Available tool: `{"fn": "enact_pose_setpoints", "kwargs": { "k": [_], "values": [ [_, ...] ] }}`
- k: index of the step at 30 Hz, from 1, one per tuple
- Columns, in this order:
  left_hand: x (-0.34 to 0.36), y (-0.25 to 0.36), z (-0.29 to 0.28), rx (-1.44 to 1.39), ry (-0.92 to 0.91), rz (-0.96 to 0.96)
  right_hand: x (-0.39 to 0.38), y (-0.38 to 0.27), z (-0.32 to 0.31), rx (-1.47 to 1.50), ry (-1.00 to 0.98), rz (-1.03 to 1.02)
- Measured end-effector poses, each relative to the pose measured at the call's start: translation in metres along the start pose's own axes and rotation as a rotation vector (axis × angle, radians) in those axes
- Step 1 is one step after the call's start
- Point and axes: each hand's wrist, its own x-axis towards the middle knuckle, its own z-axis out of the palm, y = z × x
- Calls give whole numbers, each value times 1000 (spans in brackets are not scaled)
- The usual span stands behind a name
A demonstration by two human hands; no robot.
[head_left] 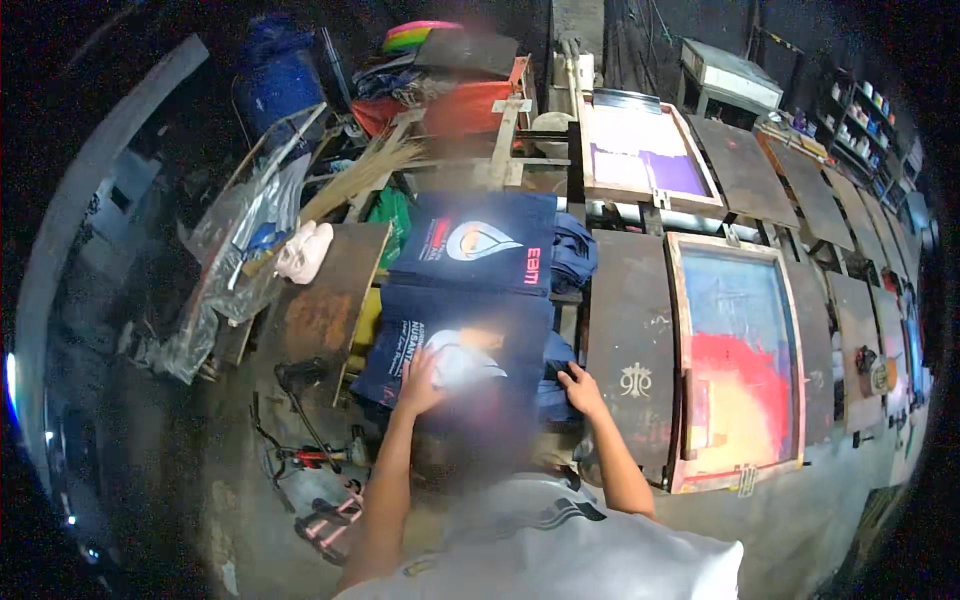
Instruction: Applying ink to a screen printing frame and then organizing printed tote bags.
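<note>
A navy shirt (400, 330) with white, red and orange print lies spread in front of me, its middle blurred by a smear in the picture. My left hand (422, 385) rests on its left part with fingers stretched out flat. At the right edge, my right hand (582, 390) has its fingers closed on the shirt's dark, bunched cloth; the fingertips are partly hidden. Just beyond lies a second navy shirt (430, 215) with a white drop-shaped print and red lettering. Its loose cloth (573, 255) bunches at the right side.
To the right, a dark board (630, 340) adjoins a wooden-framed screen (684, 330) smeared red and blue. Farther back stands another screen (590, 150) with white and purple ink. Plastic sheeting (200, 300), pink shoes (305, 252) and a straw broom (365, 175) lie left. A pink-framed wheeled item (330, 525) sits below.
</note>
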Motion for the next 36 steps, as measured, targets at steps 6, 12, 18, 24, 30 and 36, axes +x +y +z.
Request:
{"fn": "enact_pose_setpoints", "kwargs": {
  "k": [6, 12, 18, 24, 30, 36],
  "values": [
    [6, -3, 4, -2, -15, -39, 5, 17, 16, 172, 55, -32],
    [-7, -9, 13, -22, -22, -72, 7, 41, 52, 388, 39, 16],
    [-7, -13, 20, 0, 11, -47, 14, 29, 50, 41, 254, -14],
    [-3, -14, 15, -11, 46, -49, 20, 6, 41, -226, 359, -137],
    [-3, -2, 3, -18, 8, -61, 17, -15, 26, -427, 287, -133],
    [-5, -3, 4, -33, 44, -68, -2, -36, 16, -336, 439, 111]
  ]
}}
